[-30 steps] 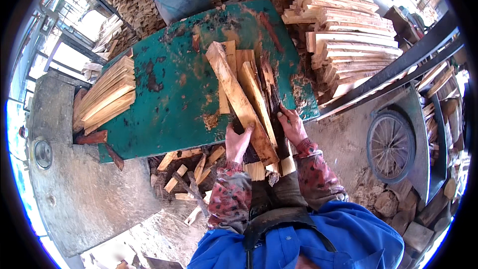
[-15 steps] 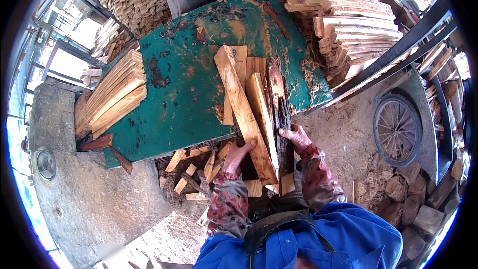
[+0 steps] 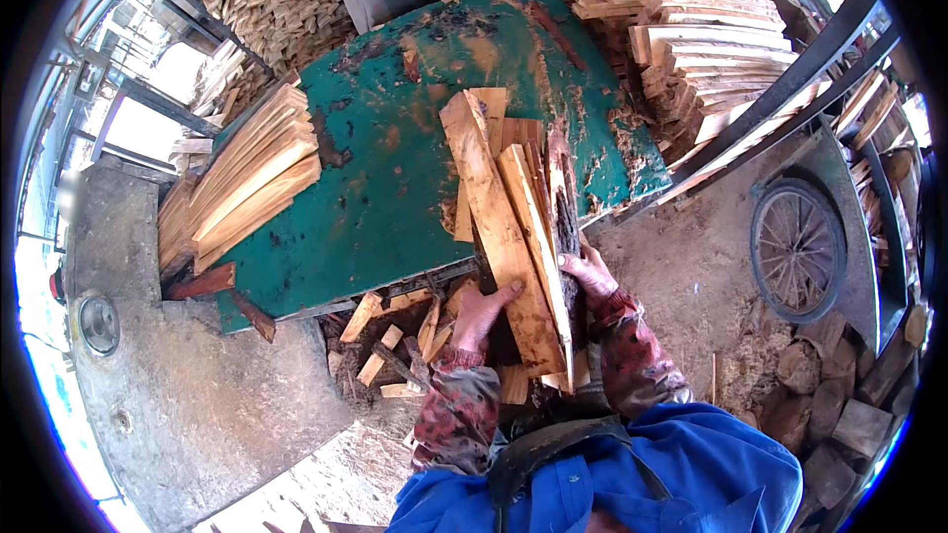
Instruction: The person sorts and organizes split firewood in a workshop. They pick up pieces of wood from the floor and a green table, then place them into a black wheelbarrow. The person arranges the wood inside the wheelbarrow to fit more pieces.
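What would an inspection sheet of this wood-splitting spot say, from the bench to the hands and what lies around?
Surface: green table, paint worn and chipped.
Job's things: bundle of split wood slabs lying over the table's near edge.
Clutter: stack of thin boards at the table's left; offcuts on the ground below.
Grips: left hand and right hand both clasp the bundle.
Cables: nothing seen.
Surroundings: stacked planks, spoked wheel, concrete floor.

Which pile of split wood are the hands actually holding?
The bundle of slats at the green table's near edge, gripped by left hand and right hand; the left-side stack lies untouched.
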### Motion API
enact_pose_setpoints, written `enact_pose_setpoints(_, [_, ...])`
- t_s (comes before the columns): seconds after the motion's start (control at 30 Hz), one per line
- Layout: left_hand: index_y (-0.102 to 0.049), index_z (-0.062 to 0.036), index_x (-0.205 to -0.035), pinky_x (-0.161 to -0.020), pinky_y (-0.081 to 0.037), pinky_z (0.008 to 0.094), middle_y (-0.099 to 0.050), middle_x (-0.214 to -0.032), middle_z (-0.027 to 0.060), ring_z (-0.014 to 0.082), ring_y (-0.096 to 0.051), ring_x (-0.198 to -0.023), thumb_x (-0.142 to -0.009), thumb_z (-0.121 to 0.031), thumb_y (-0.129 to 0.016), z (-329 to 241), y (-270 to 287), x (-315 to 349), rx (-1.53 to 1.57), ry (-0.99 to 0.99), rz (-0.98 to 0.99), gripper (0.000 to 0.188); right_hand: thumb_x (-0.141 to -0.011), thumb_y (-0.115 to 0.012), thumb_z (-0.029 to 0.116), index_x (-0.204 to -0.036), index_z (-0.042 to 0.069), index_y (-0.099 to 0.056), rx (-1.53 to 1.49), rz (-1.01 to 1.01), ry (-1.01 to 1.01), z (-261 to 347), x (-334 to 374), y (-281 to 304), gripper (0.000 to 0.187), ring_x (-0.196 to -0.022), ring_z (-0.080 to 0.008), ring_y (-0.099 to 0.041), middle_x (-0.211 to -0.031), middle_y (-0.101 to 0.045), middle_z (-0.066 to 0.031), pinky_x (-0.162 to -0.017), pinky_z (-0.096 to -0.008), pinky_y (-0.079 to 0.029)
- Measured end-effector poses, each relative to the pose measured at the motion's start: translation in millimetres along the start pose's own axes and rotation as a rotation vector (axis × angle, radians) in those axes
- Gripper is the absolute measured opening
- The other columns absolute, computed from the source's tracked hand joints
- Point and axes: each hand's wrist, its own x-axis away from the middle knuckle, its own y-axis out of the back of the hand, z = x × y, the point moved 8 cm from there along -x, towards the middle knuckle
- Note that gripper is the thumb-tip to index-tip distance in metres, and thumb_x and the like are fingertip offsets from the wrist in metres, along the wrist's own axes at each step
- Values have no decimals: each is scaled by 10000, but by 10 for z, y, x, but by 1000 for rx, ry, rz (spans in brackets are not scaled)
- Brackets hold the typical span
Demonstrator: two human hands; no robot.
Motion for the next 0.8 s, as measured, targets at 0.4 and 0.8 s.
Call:
enact_pose_setpoints(0.4, [-636, 56, -1144, -890, -500, 322, -699, -1026, 124, 181, -643, -920, -715, -200, -863, -346, -326, 472, 30, -266, 117, 549, -689, -864, 241, -1353, -39, -428, 35, -106, 208, 427, 695, 42, 843, -923, -167, -650, -1076, -653, -72, -854, -310, -529])
enact_pose_setpoints(0.8, [-301, 98, -1351, -953, -435, 368, -453, -1277, 161, 243, -477, -1105, -589, -488, -919, -240, -664, 850, -83, -525, 141, 1142, -652, -916, 189, -1418, -3, -401, 69, 22, 575, 1271, 1838, -31, 942, -1216, -125, -465, -1334, -546, -38, -1084, -314, -361])
